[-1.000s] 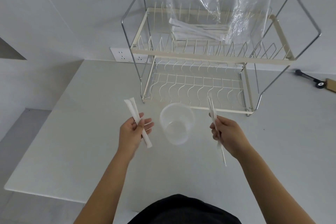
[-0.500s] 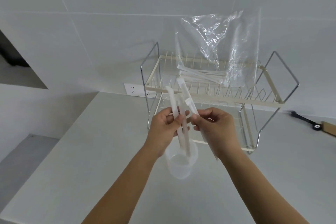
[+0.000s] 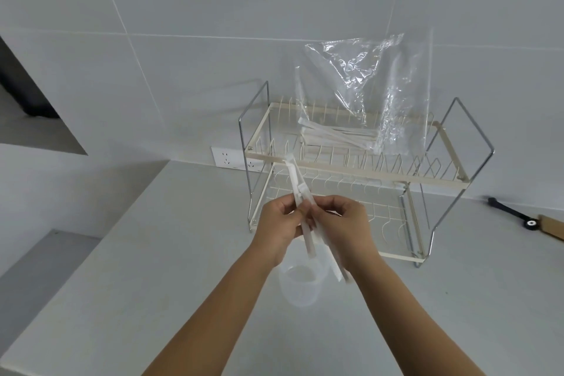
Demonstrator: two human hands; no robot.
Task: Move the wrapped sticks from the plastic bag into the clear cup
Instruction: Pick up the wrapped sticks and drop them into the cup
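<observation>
Head camera is showing the left hand (image 3: pixel 279 224) and right hand (image 3: pixel 345 227) pinching a bundle of white paper-wrapped sticks (image 3: pixel 305 207) together above the clear plastic cup (image 3: pixel 300 287) sitting on the white counter (image 3: pixel 152 253); more sticks are lying in the crinkled clear plastic bag (image 3: pixel 375 85) on the cream wire dish rack (image 3: pixel 351 174)

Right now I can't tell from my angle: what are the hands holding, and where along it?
Both the left hand and right hand pinch a bundle of wrapped sticks around its middle, above the clear cup.
</observation>
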